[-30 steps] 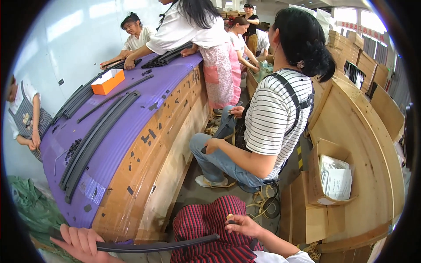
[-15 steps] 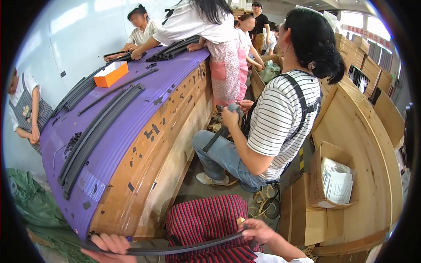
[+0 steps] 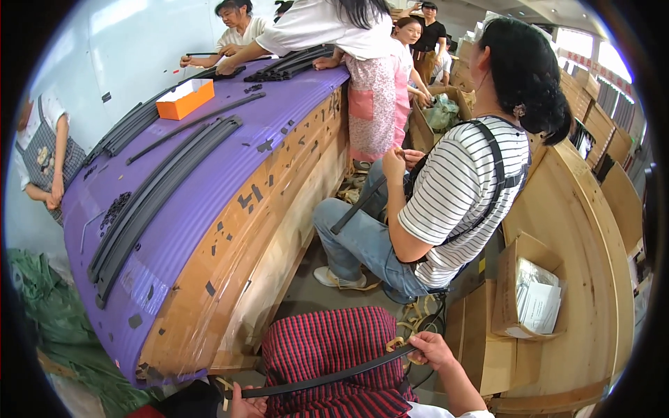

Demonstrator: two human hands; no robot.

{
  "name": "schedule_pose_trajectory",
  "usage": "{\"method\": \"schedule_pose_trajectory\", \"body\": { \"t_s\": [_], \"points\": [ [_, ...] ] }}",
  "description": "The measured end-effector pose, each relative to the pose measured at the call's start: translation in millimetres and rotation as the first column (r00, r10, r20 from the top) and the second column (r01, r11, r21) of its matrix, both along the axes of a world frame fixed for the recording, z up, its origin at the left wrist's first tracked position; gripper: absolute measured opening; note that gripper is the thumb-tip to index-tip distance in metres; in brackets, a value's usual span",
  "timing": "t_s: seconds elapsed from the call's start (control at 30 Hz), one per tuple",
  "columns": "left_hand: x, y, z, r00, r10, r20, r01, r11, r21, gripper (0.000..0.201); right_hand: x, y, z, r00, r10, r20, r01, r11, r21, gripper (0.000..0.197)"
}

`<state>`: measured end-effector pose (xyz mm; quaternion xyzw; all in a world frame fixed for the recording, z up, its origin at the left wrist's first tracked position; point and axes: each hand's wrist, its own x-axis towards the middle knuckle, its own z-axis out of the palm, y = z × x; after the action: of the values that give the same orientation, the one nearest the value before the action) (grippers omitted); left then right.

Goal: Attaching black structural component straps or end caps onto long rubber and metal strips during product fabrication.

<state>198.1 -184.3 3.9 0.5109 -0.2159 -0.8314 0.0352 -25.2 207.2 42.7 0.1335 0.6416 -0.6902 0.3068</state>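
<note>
A long black strip (image 3: 334, 375) lies across my lap, over a red-and-black striped cloth (image 3: 327, 334). My left hand (image 3: 249, 404), low in the view, is closed on the strip near its left end. Farther right and higher, my right hand (image 3: 433, 350) pinches its other end. Beside those right fingers a pale yellowish curl (image 3: 396, 342) sticks out, and a similar pale piece shows by the strip's left end. Both hands hold the strip slightly tilted, right end higher.
A purple-covered table (image 3: 188, 174) on the left bears long black strips (image 3: 167, 188), small black pieces (image 3: 115, 212) and an orange box (image 3: 185, 99). A co-worker in a striped shirt (image 3: 460, 188) sits ahead. An open carton (image 3: 533, 292) stands right; others work around the table.
My left hand has moved right and down with the strip's left end. My right hand has shifted right and slightly up. The seated co-worker's hands have risen.
</note>
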Motion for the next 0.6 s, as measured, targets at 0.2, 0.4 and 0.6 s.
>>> {"method": "schedule_pose_trajectory", "body": {
  "t_s": [0.2,0.4,0.6],
  "points": [
    [-8,-15,-26,0.954,0.289,0.077,-0.289,0.957,-0.022,0.038,18,-10,-15,0.992,0.121,0.043,-0.116,0.988,-0.099,0.019],
    [3,-32,-56,0.996,0.074,0.046,-0.079,0.991,0.106,0.033,22,-14,-32,0.985,0.164,0.061,-0.165,0.986,0.006,0.018],
    [0,-33,-50,0.982,0.186,0.031,-0.188,0.980,0.062,0.027,18,-23,-20,0.980,0.201,-0.006,-0.200,0.978,0.054,0.018]
  ]
}}
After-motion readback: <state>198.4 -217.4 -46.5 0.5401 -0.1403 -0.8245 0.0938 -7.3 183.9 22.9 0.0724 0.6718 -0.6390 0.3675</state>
